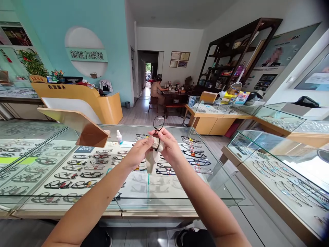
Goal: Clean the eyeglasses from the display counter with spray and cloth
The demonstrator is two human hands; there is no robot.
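Where two hands (140, 150) (170, 145) meet, cloth (151, 164) hangs.

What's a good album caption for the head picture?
Left hand and right hand hold glasses and a cloth above a showcase.

A glass showcase (159, 214) stretches below the fingers (145, 145), with rows of spectacles (89, 175) lying inside it. To the left of the fingers, a brown board (94, 135) stands tilted on the glass. Farther off on that side are an orange counter (110, 107), a leafy plant (31, 65) and a wall sign (86, 55) on a teal wall (113, 20). Straight beyond the fingers, well apart, a person (155, 90) sits on a stool (153, 102) at a dark table (177, 97), with four framed papers (180, 59) higher up. Beyond and to the right of the fingers rise a dark shelf (212, 55) and a poster (272, 77); nearer on that side stands another showcase (269, 197).
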